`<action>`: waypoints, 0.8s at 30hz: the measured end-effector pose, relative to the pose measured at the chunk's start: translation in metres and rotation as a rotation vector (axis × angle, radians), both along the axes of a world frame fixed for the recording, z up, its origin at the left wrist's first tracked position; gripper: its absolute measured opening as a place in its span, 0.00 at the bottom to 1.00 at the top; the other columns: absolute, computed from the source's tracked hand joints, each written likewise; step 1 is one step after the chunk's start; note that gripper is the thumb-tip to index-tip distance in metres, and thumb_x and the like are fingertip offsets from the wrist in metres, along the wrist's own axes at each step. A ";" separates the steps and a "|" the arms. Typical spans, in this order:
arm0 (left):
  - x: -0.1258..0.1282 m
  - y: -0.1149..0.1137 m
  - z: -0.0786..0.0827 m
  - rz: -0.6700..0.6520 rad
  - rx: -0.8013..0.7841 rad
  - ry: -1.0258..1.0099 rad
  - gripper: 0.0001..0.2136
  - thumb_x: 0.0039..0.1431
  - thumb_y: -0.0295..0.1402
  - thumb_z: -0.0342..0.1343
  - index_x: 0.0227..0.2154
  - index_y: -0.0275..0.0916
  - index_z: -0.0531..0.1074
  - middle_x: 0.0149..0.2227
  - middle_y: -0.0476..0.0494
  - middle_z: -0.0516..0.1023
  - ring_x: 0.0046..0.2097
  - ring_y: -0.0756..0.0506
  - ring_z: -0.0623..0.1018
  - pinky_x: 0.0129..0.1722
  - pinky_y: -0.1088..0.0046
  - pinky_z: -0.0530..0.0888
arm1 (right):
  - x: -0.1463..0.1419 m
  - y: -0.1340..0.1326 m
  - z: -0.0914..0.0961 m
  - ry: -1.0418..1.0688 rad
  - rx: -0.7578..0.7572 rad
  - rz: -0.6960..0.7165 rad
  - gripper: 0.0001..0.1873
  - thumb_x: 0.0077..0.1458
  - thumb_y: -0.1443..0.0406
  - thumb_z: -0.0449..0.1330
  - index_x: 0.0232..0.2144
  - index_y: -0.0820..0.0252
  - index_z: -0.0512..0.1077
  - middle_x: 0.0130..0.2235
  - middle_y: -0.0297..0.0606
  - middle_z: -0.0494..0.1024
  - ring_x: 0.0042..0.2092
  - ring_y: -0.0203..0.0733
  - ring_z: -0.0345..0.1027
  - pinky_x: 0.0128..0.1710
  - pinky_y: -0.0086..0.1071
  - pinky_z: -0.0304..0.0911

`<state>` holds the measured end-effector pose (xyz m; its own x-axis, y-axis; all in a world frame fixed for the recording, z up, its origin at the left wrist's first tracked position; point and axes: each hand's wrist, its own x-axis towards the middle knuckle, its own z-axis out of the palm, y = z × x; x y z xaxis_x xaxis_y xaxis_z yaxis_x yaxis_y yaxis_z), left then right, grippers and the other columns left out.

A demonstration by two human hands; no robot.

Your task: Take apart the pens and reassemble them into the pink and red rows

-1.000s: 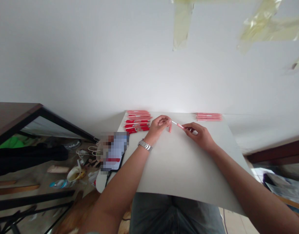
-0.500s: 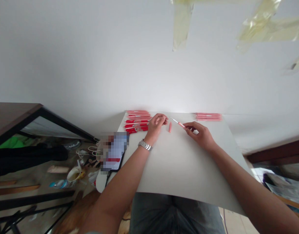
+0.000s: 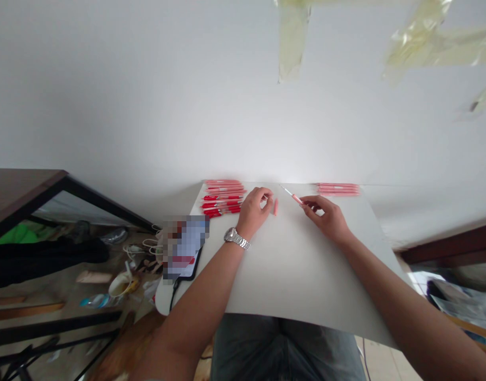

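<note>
Two hands work over a white board [image 3: 298, 264]: the right hand [image 3: 328, 219] pinches a slim pink pen [image 3: 295, 198] at its barrel, while the left hand [image 3: 254, 211] curls loosely, empty, just beside a small pink pen piece [image 3: 275, 207].

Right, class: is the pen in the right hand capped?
Uncapped: the pen in the right hand shows a bare thin tip; a pink cap-like piece lies on the white board.

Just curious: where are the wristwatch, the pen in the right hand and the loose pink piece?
Wristwatch [image 3: 237, 238], head view, metal band.
Pen [image 3: 295, 198], head view, pink barrel.
Loose pink piece [image 3: 275, 207], head view, its middle.
</note>
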<state>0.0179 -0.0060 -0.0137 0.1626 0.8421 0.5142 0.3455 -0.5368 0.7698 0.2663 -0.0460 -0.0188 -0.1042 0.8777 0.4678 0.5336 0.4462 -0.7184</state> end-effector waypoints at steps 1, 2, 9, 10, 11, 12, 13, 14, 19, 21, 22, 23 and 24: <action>0.000 0.000 0.000 0.003 0.004 0.027 0.03 0.64 0.32 0.60 0.39 0.43 0.78 0.40 0.43 0.78 0.40 0.44 0.75 0.46 0.66 0.70 | 0.000 0.000 0.000 0.002 -0.002 0.000 0.12 0.66 0.57 0.61 0.47 0.55 0.78 0.39 0.39 0.81 0.37 0.42 0.75 0.37 0.37 0.72; 0.000 -0.001 -0.001 0.003 0.008 0.062 0.04 0.64 0.31 0.60 0.40 0.44 0.78 0.40 0.43 0.78 0.41 0.43 0.75 0.47 0.65 0.71 | 0.000 0.000 -0.001 0.003 -0.002 -0.001 0.12 0.66 0.57 0.61 0.47 0.55 0.78 0.39 0.39 0.81 0.37 0.42 0.75 0.37 0.37 0.72; 0.002 -0.002 -0.005 -0.012 0.047 0.383 0.08 0.68 0.32 0.56 0.47 0.45 0.77 0.45 0.44 0.78 0.50 0.42 0.77 0.54 0.62 0.73 | 0.000 0.001 -0.002 0.007 -0.008 0.003 0.12 0.65 0.57 0.61 0.47 0.55 0.78 0.39 0.38 0.81 0.36 0.41 0.75 0.37 0.36 0.71; 0.002 -0.002 -0.005 -0.018 0.052 0.407 0.08 0.69 0.34 0.56 0.47 0.45 0.78 0.44 0.44 0.78 0.49 0.42 0.77 0.54 0.62 0.73 | 0.000 0.001 -0.002 0.009 -0.008 0.002 0.13 0.65 0.57 0.61 0.47 0.55 0.78 0.39 0.38 0.81 0.37 0.41 0.75 0.37 0.36 0.71; 0.002 -0.001 -0.006 -0.023 0.060 0.425 0.09 0.69 0.35 0.56 0.48 0.45 0.78 0.44 0.43 0.78 0.49 0.42 0.77 0.53 0.61 0.73 | 0.000 0.001 -0.003 0.012 -0.007 0.001 0.12 0.65 0.57 0.61 0.47 0.54 0.78 0.39 0.38 0.81 0.37 0.41 0.75 0.37 0.36 0.71; 0.002 -0.001 -0.007 -0.028 0.067 0.439 0.09 0.69 0.35 0.56 0.48 0.45 0.78 0.44 0.43 0.78 0.48 0.42 0.77 0.53 0.61 0.73 | 0.000 0.000 -0.003 0.015 -0.007 0.001 0.12 0.65 0.57 0.61 0.47 0.54 0.78 0.39 0.38 0.82 0.37 0.41 0.75 0.37 0.36 0.71; 0.002 -0.001 -0.007 -0.031 0.075 0.450 0.10 0.69 0.36 0.56 0.48 0.46 0.78 0.44 0.43 0.77 0.48 0.42 0.77 0.53 0.61 0.74 | 0.000 0.000 -0.003 0.018 -0.007 0.002 0.12 0.65 0.57 0.62 0.48 0.54 0.78 0.39 0.38 0.82 0.37 0.42 0.75 0.37 0.37 0.71; 0.002 0.000 -0.008 -0.037 0.080 0.459 0.10 0.69 0.37 0.57 0.48 0.46 0.79 0.44 0.43 0.77 0.47 0.42 0.77 0.52 0.61 0.74 | 0.000 0.000 -0.004 0.020 -0.007 0.003 0.12 0.65 0.58 0.62 0.48 0.54 0.78 0.39 0.38 0.82 0.37 0.42 0.75 0.37 0.37 0.71; 0.002 0.000 -0.010 -0.062 0.082 0.492 0.08 0.67 0.38 0.58 0.44 0.45 0.80 0.44 0.42 0.76 0.46 0.42 0.77 0.52 0.60 0.74 | -0.001 0.000 -0.003 0.029 -0.012 0.002 0.12 0.65 0.58 0.62 0.48 0.54 0.78 0.39 0.38 0.81 0.37 0.41 0.75 0.37 0.37 0.71; 0.002 0.000 -0.011 -0.058 0.076 0.492 0.07 0.68 0.38 0.58 0.42 0.45 0.80 0.44 0.42 0.76 0.45 0.42 0.76 0.51 0.59 0.74 | -0.001 -0.001 -0.003 0.028 -0.010 0.004 0.12 0.65 0.58 0.62 0.47 0.54 0.78 0.39 0.38 0.81 0.37 0.41 0.75 0.37 0.36 0.71; 0.002 0.000 -0.011 -0.055 0.072 0.491 0.07 0.67 0.38 0.58 0.42 0.45 0.80 0.44 0.42 0.76 0.45 0.42 0.76 0.51 0.59 0.74 | -0.001 -0.001 -0.002 0.026 -0.008 0.004 0.12 0.65 0.58 0.62 0.47 0.54 0.78 0.39 0.38 0.81 0.37 0.41 0.75 0.37 0.36 0.71; 0.002 0.001 -0.011 -0.053 0.067 0.490 0.06 0.67 0.38 0.59 0.41 0.45 0.79 0.44 0.43 0.77 0.45 0.42 0.76 0.51 0.59 0.73 | -0.001 -0.001 -0.002 0.024 -0.008 0.003 0.12 0.65 0.58 0.62 0.47 0.54 0.78 0.39 0.38 0.82 0.37 0.41 0.75 0.37 0.36 0.71; 0.002 0.001 -0.012 -0.052 0.062 0.489 0.06 0.67 0.37 0.59 0.41 0.45 0.79 0.43 0.43 0.77 0.45 0.42 0.76 0.51 0.60 0.73 | -0.002 -0.002 -0.001 0.021 -0.011 0.001 0.12 0.65 0.57 0.62 0.47 0.54 0.78 0.39 0.38 0.82 0.37 0.41 0.75 0.37 0.36 0.71</action>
<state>0.0196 -0.0049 -0.0253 0.4381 0.7970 0.4158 0.6298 -0.6022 0.4907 0.2648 -0.0477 -0.0198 -0.0955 0.8825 0.4606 0.5175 0.4393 -0.7343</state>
